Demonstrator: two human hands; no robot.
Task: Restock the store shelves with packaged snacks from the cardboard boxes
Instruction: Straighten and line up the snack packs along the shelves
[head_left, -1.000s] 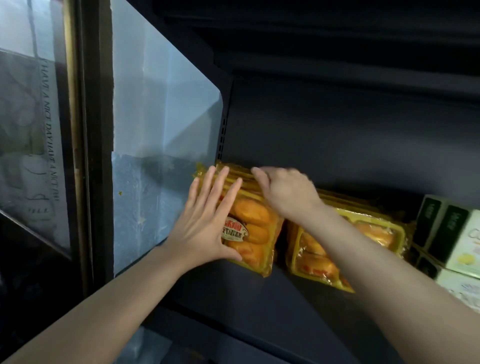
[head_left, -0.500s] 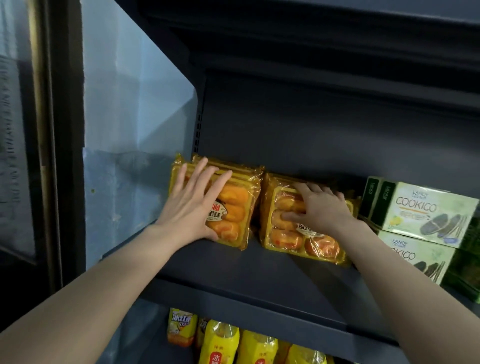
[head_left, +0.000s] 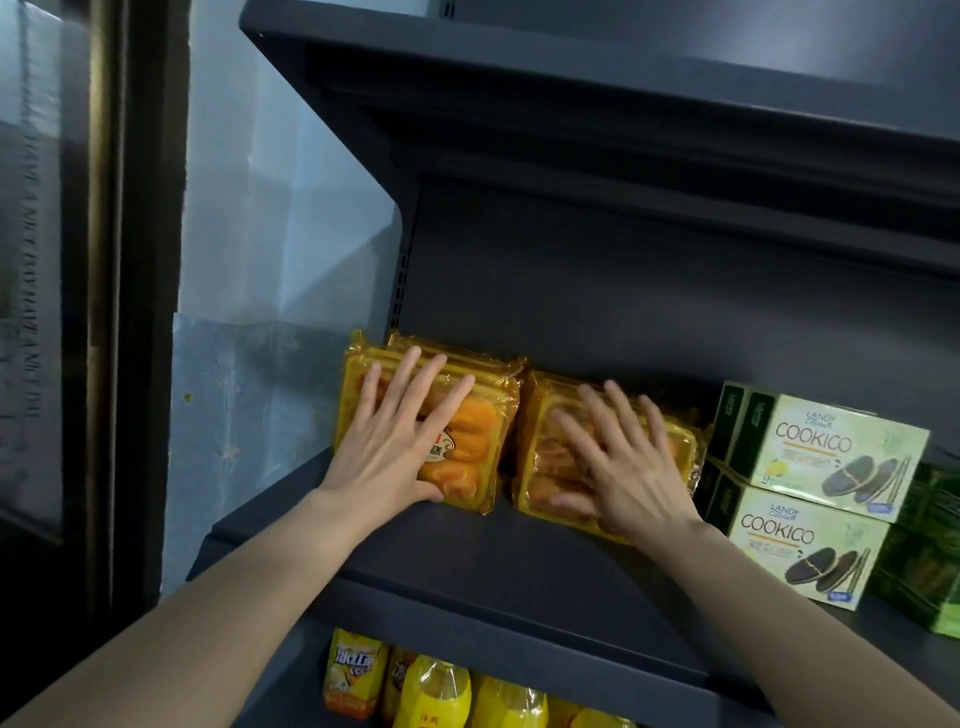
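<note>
Two stacks of yellow-wrapped pastry packs stand side by side at the left end of a dark grey shelf (head_left: 519, 561). My left hand (head_left: 395, 441) lies flat with spread fingers on the front of the left pastry stack (head_left: 478, 431). My right hand (head_left: 618, 457) presses with straight fingers on the front of the right pastry stack (head_left: 540, 447), which leans back. The right hand is blurred. No cardboard box is in view.
Two green COOKICO cookie boxes (head_left: 826, 457) are stacked right of the pastries, with darker green packs (head_left: 930, 571) beyond. Yellow drink bottles (head_left: 436, 691) and a carton (head_left: 353, 675) fill the shelf below. Another shelf (head_left: 571, 73) hangs overhead. A glass door frame (head_left: 140, 312) stands to the left.
My right hand went from the top of the left stack to the right stack, then flattened and spread on its front. The left hand stayed flat on the left stack. The view tilted down.
</note>
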